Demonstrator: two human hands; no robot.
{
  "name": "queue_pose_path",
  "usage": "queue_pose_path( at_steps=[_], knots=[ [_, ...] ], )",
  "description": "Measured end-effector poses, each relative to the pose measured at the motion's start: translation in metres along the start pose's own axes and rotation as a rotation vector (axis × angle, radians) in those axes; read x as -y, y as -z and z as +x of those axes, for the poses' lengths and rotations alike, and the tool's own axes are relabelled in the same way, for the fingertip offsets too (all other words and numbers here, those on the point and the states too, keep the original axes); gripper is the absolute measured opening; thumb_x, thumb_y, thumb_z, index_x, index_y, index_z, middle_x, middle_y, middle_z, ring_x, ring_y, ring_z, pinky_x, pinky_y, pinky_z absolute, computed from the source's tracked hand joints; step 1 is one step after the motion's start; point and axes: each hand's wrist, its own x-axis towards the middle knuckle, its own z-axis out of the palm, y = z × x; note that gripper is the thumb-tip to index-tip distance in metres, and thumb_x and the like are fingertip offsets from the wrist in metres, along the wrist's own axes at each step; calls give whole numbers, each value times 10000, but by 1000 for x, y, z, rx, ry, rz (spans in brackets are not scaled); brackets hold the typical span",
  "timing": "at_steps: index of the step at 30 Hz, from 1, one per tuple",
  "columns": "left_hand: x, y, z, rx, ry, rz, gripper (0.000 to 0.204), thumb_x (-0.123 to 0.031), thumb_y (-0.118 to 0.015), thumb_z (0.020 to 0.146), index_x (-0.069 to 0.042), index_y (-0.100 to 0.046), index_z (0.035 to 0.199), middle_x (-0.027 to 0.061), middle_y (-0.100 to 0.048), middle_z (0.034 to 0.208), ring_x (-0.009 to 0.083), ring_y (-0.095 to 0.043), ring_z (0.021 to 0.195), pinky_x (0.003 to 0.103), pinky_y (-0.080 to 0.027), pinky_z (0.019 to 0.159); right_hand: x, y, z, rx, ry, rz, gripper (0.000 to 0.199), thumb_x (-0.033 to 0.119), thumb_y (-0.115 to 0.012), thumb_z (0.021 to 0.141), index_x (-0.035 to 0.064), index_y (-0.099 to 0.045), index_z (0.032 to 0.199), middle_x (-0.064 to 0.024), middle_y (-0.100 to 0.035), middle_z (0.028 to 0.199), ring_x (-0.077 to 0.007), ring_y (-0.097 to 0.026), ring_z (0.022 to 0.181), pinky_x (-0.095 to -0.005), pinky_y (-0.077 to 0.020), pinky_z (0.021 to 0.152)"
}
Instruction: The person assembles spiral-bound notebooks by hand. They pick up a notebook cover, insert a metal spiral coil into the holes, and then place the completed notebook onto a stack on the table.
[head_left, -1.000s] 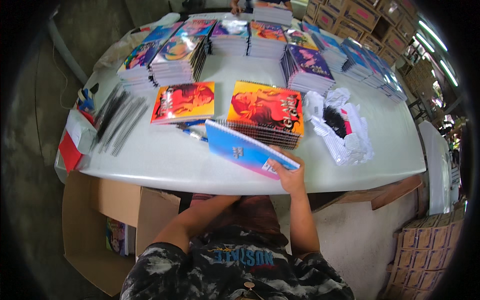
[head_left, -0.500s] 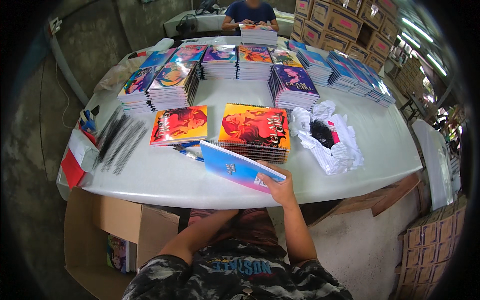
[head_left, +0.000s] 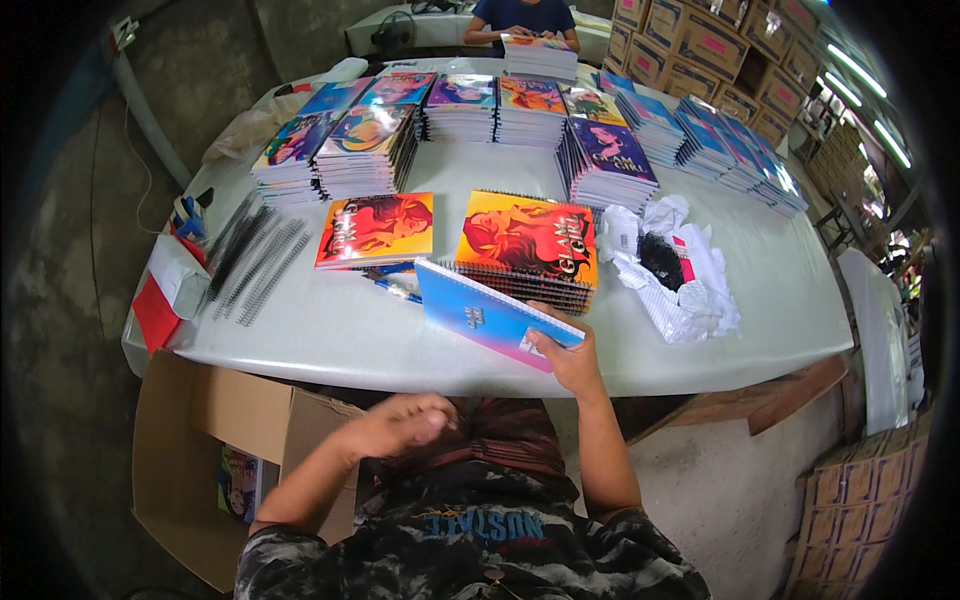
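Note:
My right hand (head_left: 565, 358) grips a notebook (head_left: 485, 318) by its lower right corner, thumb on top and fingers beneath. Its cover is blue fading to pink, and it tilts over the table's near edge. My left hand (head_left: 405, 425) hovers above my lap, fingers curled and slightly blurred; whatever they might hold cannot be made out. Just beyond the notebook stands a stack of spiral-bound notebooks (head_left: 528, 235) with a red and yellow cover on top. Left of it lies a small pile of similar red and yellow notebooks (head_left: 375, 230), with a blue pen-like tool (head_left: 393, 287) in front.
Loose black wire spirals (head_left: 262, 260) lie on the left of the white table (head_left: 340, 345). Crumpled white paper (head_left: 690, 305) holds a black tangle at right. Tall notebook stacks (head_left: 365, 150) ring the back. An open cardboard box (head_left: 165, 470) stands below left. Across sits another person (head_left: 520, 18).
My left hand has risen from between my legs into sight above my lap. The right hand still holds the notebook at much the same tilt; the whole view has shifted slightly.

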Motion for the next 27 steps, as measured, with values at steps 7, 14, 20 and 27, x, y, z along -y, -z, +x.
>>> queue_pose_path(
  at_steps=[7, 14, 20, 27],
  knots=[
    [-63, 68, 14, -483, -389, 180, 257, -195, -382, 862, 3, -505, 970, -28, -374, 662, 60, -293, 558, 205, -254, 504, -4, 2, 5, -4, 54, -95, 303, -32, -598, 803, -33, -576, 1104, -39, -624, 982, -60, -544, 847, -211, -450, 763],
    [-67, 96, 46, -548, -379, 612, 348, -317, -429, 940, -6, -563, 860, 1, -451, 666, 88, -382, 613, 246, -347, 572, -12, 6, 6, -28, 24, -104, 305, -29, -605, 801, -27, -580, 1104, -40, -628, 964, -62, -547, 834, -208, -452, 745],
    [-64, 106, 62, -568, -394, 633, 282, -280, -488, 918, -10, -556, 876, 28, -501, 688, 110, -437, 659, 258, -380, 605, -8, 11, 10, 23, 41, -176, 262, -19, -612, 800, -27, -608, 1062, -37, -645, 886, -56, -549, 751, -199, -452, 692],
    [-100, 104, 55, -378, -502, 843, 245, -168, -600, 837, -4, -508, 995, 38, -513, 968, 130, -468, 788, 276, -418, 750, -11, 15, 10, 26, 19, -92, 255, 14, -627, 796, -12, -619, 1049, -35, -640, 831, -63, -539, 696, -201, -445, 645]
  ],
)
